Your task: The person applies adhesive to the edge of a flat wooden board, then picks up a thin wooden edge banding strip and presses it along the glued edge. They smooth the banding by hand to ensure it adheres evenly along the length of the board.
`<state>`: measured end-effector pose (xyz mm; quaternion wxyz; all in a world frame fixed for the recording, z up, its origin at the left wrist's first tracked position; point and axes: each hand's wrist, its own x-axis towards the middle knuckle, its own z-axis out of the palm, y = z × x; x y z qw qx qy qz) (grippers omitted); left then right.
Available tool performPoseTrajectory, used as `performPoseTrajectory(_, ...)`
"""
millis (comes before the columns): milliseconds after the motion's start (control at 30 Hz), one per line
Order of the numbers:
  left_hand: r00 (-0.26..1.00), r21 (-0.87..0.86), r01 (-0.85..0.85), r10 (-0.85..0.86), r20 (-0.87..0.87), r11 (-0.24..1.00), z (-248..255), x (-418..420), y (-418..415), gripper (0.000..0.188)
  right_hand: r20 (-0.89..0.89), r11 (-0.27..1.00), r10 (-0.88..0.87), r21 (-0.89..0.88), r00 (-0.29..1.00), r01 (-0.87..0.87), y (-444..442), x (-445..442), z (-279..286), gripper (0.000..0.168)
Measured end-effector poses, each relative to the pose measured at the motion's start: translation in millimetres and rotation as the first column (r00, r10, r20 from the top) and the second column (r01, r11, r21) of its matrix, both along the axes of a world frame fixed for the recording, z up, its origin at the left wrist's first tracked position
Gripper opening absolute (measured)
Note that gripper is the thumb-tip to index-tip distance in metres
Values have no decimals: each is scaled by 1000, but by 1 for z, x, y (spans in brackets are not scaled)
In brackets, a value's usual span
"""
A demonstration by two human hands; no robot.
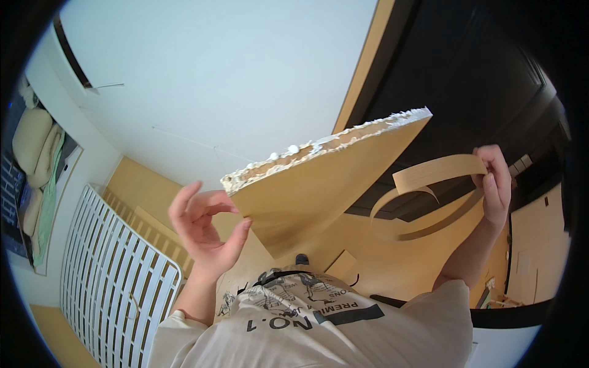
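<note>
A wood-toned panel (317, 193) stands tilted before me. Along its raw upper edge (322, 147) runs a rough, uneven layer of white glue, with a few blobs. My left hand (207, 225) is at the panel's left side edge, just below the glued corner; thumb and a finger meet that edge, while the index finger is raised away. My right hand (494, 184) pinches a strip of wood-grain edge banding (437, 171). The strip curls in loose loops to the left of that hand, one end free beside the panel. The panel's lower end is only partly visible.
A white slatted frame (119, 276) leans at the left. Pillows (32, 133) and bedding lie in an alcove beyond it. A white wall (221, 69) and a large dark panel (441, 69) rise ahead. A small board piece (341, 263) lies on the floor near my shoe (302, 259).
</note>
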<state>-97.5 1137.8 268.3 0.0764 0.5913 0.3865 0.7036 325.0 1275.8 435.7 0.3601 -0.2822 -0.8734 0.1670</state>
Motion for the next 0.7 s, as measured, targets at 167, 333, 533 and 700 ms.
performPoseTrajectory(167, 1000, 47, 4, -5, 21, 999, 20, -2, 0, 92, -32, 991, 95, 102, 995, -91, 3, -23, 4, 43)
performPoseTrajectory(333, 998, 116, 11, -4, -65, 993, 37, -10, 8, 93, -79, 997, 55, 50, 995, -51, -16, -84, 0, 62)
performPoseTrajectory(533, 978, 234, -53, 98, -185, 971, 45, -3, 17, 88, -31, 992, 101, 81, 994, -98, -30, -130, 4, 58)
performPoseTrajectory(700, 982, 210, -22, 61, -178, 977, 52, -2, 15, 86, -10, 980, 139, 147, 990, -136, -29, -147, 19, 45)
